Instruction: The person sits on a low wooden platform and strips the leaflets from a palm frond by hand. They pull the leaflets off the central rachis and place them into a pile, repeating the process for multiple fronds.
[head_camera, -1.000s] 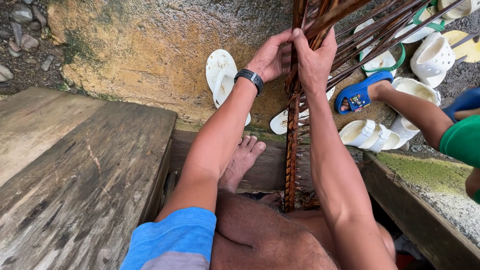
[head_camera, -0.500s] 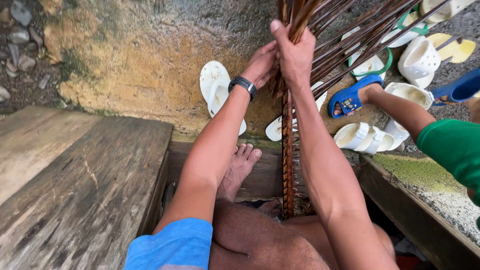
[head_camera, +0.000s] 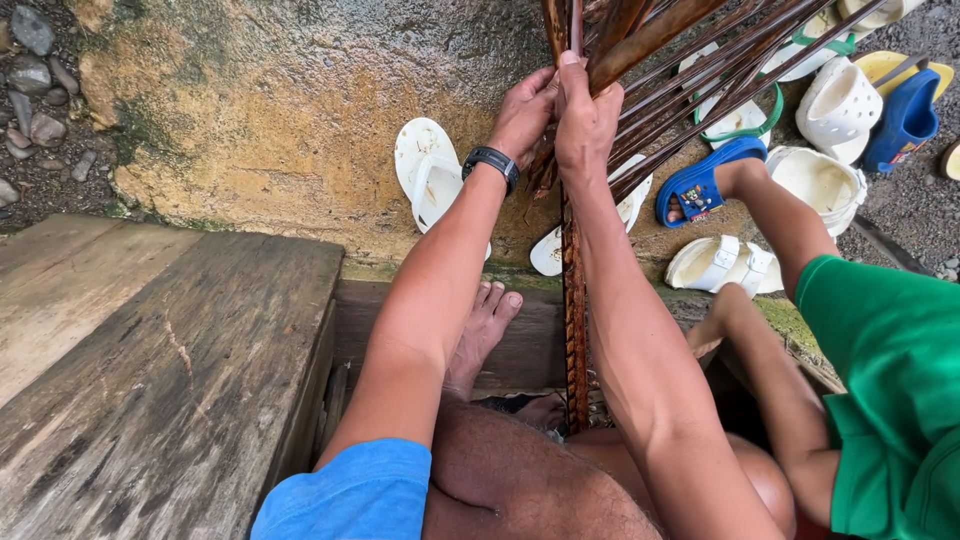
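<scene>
Mossy concrete ground (head_camera: 280, 130), wooden step (head_camera: 150, 340). Left hand (head_camera: 525, 110) and right hand (head_camera: 585, 120) both grip one brown stick bundle (head_camera: 574, 300); several sandals (head_camera: 425, 175) beyond the fingers; green-sleeved arm (head_camera: 780, 400) right.

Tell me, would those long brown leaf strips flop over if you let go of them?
Probably they would sag. The brown leaf strips are long and thin and fan out past the left hand and right hand gripping them. They look dry, so likely light. The woven spine below stands straight, so it seems stiffer.

Stained concrete ground (head_camera: 300, 130) — white flip-flop (head_camera: 428, 170), blue sandal (head_camera: 705, 185), white sandals (head_camera: 722, 265).
</scene>
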